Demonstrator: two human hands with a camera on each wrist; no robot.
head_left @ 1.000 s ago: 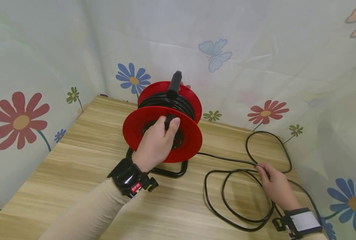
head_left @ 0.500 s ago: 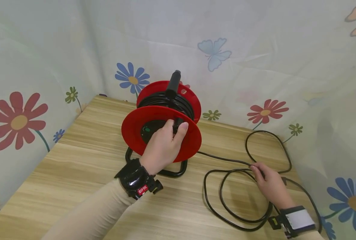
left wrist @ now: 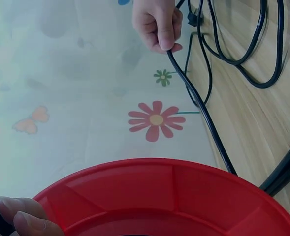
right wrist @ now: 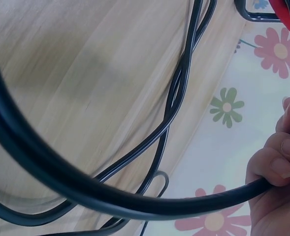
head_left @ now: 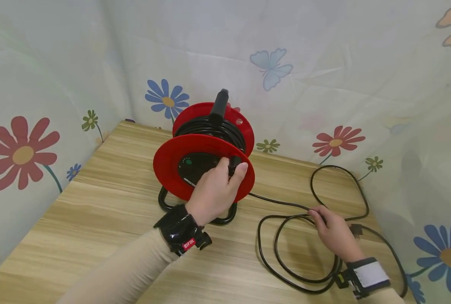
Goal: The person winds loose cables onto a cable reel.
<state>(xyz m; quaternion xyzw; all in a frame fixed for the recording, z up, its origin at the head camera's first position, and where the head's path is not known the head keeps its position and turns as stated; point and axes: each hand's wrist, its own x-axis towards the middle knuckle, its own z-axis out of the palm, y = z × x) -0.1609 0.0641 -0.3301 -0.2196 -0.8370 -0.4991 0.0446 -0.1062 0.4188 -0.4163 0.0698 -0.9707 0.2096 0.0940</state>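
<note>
A red cable reel (head_left: 168, 169) stands on a black tube frame, with black cable (head_left: 210, 128) wound between its two discs. My left hand (head_left: 214, 192) grips the small black crank knob (head_left: 234, 162) on the front disc; in the left wrist view its fingertips (left wrist: 34, 223) curl round that knob. Off to the right, my right hand (head_left: 333, 232) pinches the loose black cable (head_left: 278, 200), which runs from the reel into its fingers. The right wrist view shows the cable passing through the curled fingers (right wrist: 282, 167). The palm side of my left hand is hidden in the head view.
Loose cable loops (head_left: 282, 274) lie on the wooden table (head_left: 134, 245) around and below my right hand. A black plug (head_left: 356, 229) lies just beyond it. The reel's black carrying handle (head_left: 219, 107) sticks up at the back. Flowered cloth (head_left: 210, 42) hangs behind the table.
My left hand has swung the crank knob rightward and down, turning the front disc. My right hand has drifted left toward the reel with the cable, and the plug beside it has come into sight.
</note>
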